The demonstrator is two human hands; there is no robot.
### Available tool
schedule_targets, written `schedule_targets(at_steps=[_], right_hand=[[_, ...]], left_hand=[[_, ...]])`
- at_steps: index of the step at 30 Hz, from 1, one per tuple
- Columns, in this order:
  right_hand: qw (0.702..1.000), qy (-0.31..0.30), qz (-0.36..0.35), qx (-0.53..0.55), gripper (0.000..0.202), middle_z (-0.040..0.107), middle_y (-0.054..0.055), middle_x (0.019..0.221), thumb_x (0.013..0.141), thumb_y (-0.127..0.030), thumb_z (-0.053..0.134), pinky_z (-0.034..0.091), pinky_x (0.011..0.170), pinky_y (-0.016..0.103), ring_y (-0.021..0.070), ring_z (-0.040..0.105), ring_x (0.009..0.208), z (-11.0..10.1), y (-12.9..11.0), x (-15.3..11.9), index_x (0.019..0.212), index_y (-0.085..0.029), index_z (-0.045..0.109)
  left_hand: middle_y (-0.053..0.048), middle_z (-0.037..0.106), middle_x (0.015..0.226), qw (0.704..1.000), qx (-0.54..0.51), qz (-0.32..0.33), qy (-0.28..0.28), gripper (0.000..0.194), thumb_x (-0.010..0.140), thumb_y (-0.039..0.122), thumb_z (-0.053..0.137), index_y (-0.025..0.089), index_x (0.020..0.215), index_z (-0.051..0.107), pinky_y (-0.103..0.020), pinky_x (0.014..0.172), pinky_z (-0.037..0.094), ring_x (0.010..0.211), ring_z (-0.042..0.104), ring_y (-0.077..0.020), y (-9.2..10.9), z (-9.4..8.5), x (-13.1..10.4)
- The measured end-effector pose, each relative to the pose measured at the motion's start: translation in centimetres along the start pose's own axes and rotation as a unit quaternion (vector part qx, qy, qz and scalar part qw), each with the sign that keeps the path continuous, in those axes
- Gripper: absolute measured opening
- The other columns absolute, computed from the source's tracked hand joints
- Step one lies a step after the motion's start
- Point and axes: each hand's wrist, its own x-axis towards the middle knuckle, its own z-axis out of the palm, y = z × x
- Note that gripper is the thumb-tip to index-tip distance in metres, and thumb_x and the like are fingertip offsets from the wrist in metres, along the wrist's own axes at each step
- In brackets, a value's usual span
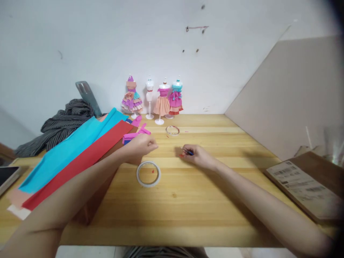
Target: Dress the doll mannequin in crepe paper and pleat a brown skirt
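Observation:
My left hand (141, 144) is closed in a pinch above the table, beside pink paper strips (135, 135); whatever lies between its fingertips is too small to make out. My right hand (196, 154) is wrapped round small scissors (189, 152) with dark blue handles, low over the wood. A small red scrap (181, 155) shows by the fingers of that hand. Between and nearer than the hands lies a white tape roll (148, 184). Farther back is a thinner ring (172, 134) with reddish marks. Blue (77, 141) and red (80, 163) paper sheets lie under and beside my left forearm.
Four small mannequins stand at the wall, including one in a pink and peach dress (162, 104). Striped cloth (67, 118) and a bottle (88, 96) are at the back left, a tablet-like object (9, 175) at the left edge, a labelled cardboard package (306, 186) at the right.

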Motion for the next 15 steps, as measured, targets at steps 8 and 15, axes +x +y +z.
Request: schedule_targets(at_steps=[8,15], right_hand=[[0.996,0.074,0.046,0.015,0.032,0.055,0.001,0.052,0.070,-0.045,0.060,0.032,0.053,0.026,0.0119,0.043,0.049,-0.7,-0.3,2.8,0.057,-0.016,0.060],[0.984,0.151,0.075,0.050,0.043,0.041,-0.005,0.046,0.073,-0.059,0.055,0.025,0.047,0.025,0.0100,0.034,0.045,0.1,-0.4,3.2,0.057,-0.020,0.051]], left_hand=[[-0.012,0.071,0.099,0.984,0.139,-0.103,0.036,0.021,0.077,0.020,0.059,0.014,0.094,0.069,-0.031,0.078,0.046,0.096,0.064,-0.0278,-6.1,-2.1,-0.3],[-0.013,0.069,0.111,0.982,0.135,-0.130,-0.007,0.045,0.062,0.030,0.076,0.018,0.105,0.070,-0.035,0.082,0.050,0.103,0.063,-0.0319,-8.2,1.6,-0.9]])
